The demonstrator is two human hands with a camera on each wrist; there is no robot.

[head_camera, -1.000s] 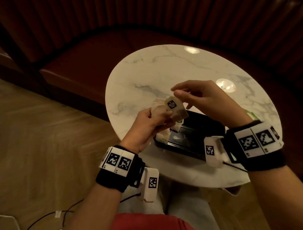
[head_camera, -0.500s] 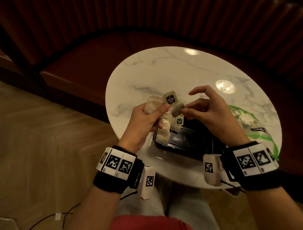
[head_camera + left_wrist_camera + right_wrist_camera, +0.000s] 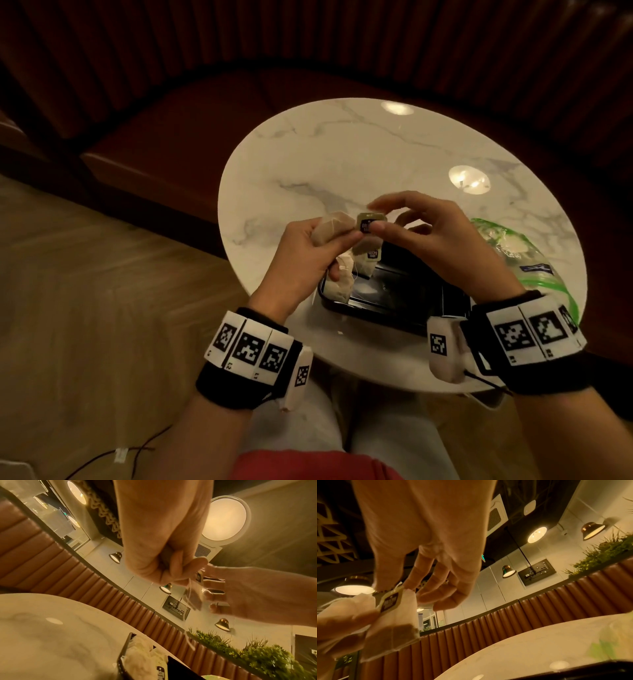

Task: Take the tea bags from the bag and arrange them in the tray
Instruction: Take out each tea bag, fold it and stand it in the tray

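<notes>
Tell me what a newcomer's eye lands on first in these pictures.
First, the two hands meeting above the round marble table: the left hand grips a cluster of tea bags, while the right hand pinches a paper tag. Below them sits the black tray; the green-edged plastic bag lies right.
</notes>
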